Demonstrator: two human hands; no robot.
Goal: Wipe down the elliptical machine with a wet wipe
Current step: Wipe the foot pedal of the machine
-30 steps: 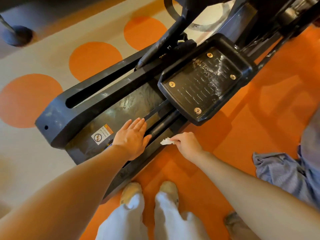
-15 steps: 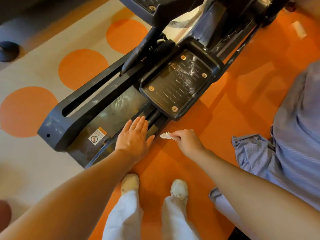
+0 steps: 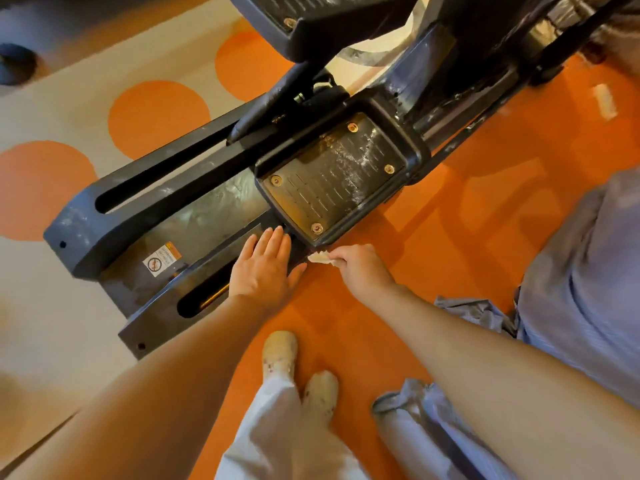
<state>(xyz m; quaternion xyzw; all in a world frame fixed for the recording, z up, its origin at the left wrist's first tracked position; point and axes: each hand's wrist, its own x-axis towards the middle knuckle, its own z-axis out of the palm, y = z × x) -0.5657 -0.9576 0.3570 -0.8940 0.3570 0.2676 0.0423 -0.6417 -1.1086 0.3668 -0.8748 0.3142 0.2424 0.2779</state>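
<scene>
The black elliptical machine [image 3: 145, 216] lies low across the floor, its rear frame at the left. A ribbed foot pedal [image 3: 334, 180] with brass bolts sits in the middle; its far end shows whitish wet streaks. My left hand [image 3: 265, 268] rests flat, fingers together, on the near rail just below the pedal's near corner. My right hand [image 3: 360, 268] pinches a small crumpled white wet wipe [image 3: 320, 257] against the rail under the pedal's lower edge. A second pedal [image 3: 311, 15] shows at the top.
Orange floor [image 3: 467, 209] lies to the right, a beige floor with orange circles [image 3: 156, 116] to the left. My feet in pale shoes [image 3: 280, 355] stand just behind the rail. Loose blue-grey cloth [image 3: 581, 271] hangs at the right. A warning sticker [image 3: 161, 259] marks the frame.
The view has drifted so the machine sits further right and higher. My right hand has carried the wipe up to the pedal's near corner. My left hand stays flat on the rail.
</scene>
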